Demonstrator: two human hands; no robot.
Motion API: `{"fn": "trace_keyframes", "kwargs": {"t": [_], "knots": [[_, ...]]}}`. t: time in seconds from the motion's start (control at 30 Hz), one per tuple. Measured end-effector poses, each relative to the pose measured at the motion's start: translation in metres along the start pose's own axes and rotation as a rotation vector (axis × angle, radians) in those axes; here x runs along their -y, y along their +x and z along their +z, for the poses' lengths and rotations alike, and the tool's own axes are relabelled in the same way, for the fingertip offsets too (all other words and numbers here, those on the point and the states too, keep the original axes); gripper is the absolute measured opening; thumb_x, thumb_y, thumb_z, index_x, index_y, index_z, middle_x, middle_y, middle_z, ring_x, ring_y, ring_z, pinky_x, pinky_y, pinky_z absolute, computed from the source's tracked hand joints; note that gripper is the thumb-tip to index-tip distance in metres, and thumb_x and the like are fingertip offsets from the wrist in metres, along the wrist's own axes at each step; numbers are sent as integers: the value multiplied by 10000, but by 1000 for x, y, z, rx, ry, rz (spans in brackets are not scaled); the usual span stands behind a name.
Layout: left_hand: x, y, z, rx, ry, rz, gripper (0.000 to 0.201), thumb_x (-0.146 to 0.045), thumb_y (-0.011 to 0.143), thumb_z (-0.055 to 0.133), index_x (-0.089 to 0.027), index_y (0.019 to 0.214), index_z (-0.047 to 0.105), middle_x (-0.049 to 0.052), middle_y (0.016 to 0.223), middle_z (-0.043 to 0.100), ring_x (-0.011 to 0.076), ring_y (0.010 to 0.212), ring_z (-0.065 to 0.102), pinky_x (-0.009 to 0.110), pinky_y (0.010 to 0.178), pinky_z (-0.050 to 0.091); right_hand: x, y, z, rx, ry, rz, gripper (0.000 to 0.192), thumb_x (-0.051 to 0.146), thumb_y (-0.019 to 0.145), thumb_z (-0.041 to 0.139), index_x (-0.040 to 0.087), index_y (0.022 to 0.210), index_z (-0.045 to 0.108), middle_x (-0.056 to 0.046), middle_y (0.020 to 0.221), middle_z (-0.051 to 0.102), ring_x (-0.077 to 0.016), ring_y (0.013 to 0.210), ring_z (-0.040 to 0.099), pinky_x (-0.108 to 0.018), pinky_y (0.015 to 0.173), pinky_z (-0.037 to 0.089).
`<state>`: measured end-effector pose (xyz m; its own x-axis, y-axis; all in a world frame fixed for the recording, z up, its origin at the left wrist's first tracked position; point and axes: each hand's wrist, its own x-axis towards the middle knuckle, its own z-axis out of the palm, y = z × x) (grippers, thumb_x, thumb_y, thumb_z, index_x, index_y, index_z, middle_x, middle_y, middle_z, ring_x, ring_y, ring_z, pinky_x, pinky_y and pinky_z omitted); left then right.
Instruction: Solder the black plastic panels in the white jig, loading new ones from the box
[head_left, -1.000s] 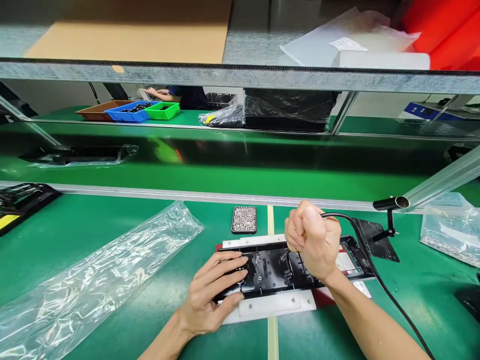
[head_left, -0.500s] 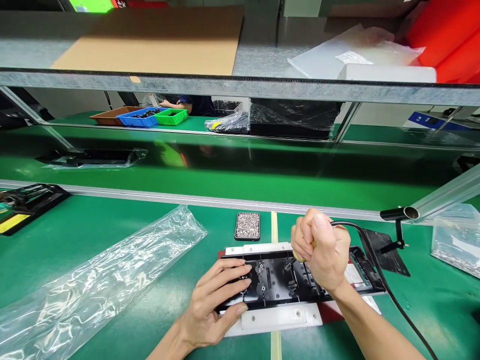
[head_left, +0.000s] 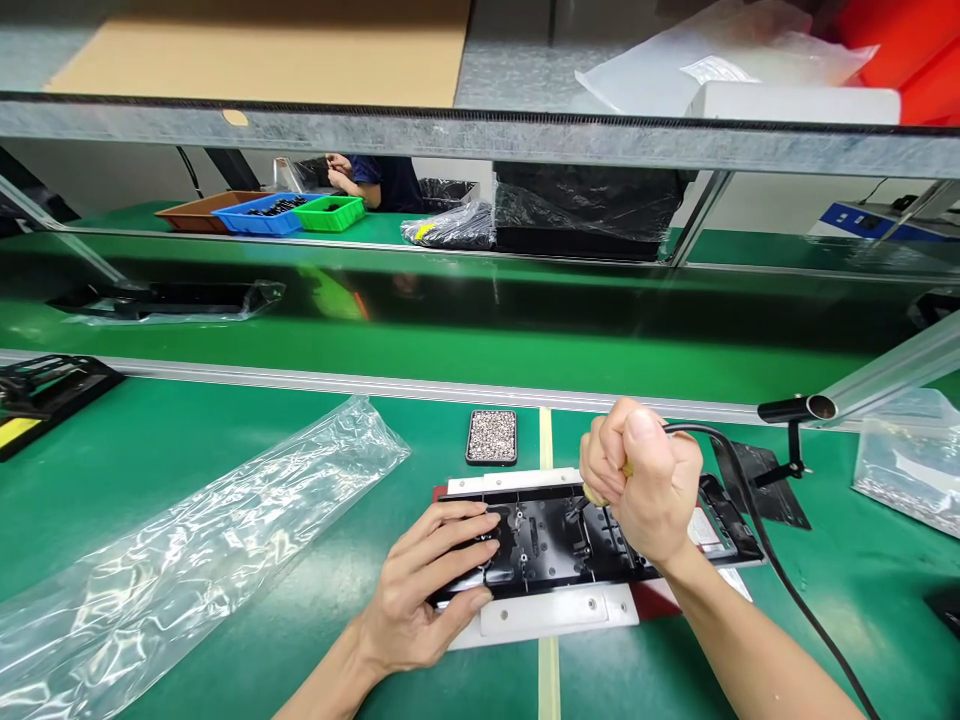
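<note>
A long black plastic panel (head_left: 553, 545), its ribbed inside facing up, lies in a white fixture (head_left: 559, 612) on the bench. Over the panel's left end my left hand (head_left: 431, 585) rests with fingers stretched flat and apart, its thumb along the near edge. My right hand (head_left: 649, 480) is closed in a fist around a corded tool with a yellow grip (head_left: 595, 496); most of the tool is hidden in the fist. Its dark lower end points down-left to the panel, and whether it touches cannot be made out. The black cable (head_left: 750, 500) leaves from the top of the fist.
A small black tray (head_left: 491, 438) of tiny silver parts sits behind the fixture. Clear plastic bags (head_left: 225, 540) lie at left; another bag (head_left: 911, 460) is at right. A tube bracket (head_left: 795, 410) stands behind right. Beyond are colored bins (head_left: 270, 212) and a co-worker's arm (head_left: 356, 185).
The view has tilted slightly, so the scene sits a little higher. Both hands keep nearly the same places on the panel. The co-worker's hands beyond the shelf show more clearly.
</note>
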<state>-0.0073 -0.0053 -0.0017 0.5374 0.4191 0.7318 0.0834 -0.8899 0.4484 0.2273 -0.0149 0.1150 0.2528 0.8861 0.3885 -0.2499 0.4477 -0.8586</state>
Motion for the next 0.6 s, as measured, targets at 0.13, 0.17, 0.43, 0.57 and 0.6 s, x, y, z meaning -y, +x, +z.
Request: {"fn": "trace_keyframes", "kwargs": {"t": [0.13,0.17,0.43,0.57,0.6], "knots": [[0,0,0,9,-9,8,309,-207,981,625,-96,1263,682,194,1282,699,351,1251,624,550,960,595,-1,0,-1,2,-7,-10,501,440,1012,559,222,605,364,70,488,317,-66,398,273,-207,343,229],[0,1,0,9,-9,9,307,-205,981,624,-95,1262,681,194,1282,699,350,1249,625,550,959,594,-1,-1,-1,4,-8,-12,500,442,1012,558,222,607,365,70,489,318,-65,398,275,-206,344,229],[-2,3,-1,7,-6,10,311,-225,994,611,-111,1276,677,182,1281,703,341,1230,635,541,938,603,-1,-2,-1,-14,-7,10,496,440,1010,558,218,607,373,66,497,315,-63,402,274,-208,351,230],[-2,5,-1,1,-4,7,315,-230,996,609,-125,1284,678,175,1267,713,341,1219,648,538,934,609,0,-2,-1,-15,12,16,503,457,1001,576,220,604,377,66,492,304,-65,398,265,-209,345,222],[-3,5,-1,-1,-2,7,316,-232,997,608,-129,1287,677,173,1267,714,340,1216,650,537,932,610,0,-1,-1,-16,14,16,502,461,998,581,219,605,382,65,493,307,-65,398,266,-209,344,224]]}}
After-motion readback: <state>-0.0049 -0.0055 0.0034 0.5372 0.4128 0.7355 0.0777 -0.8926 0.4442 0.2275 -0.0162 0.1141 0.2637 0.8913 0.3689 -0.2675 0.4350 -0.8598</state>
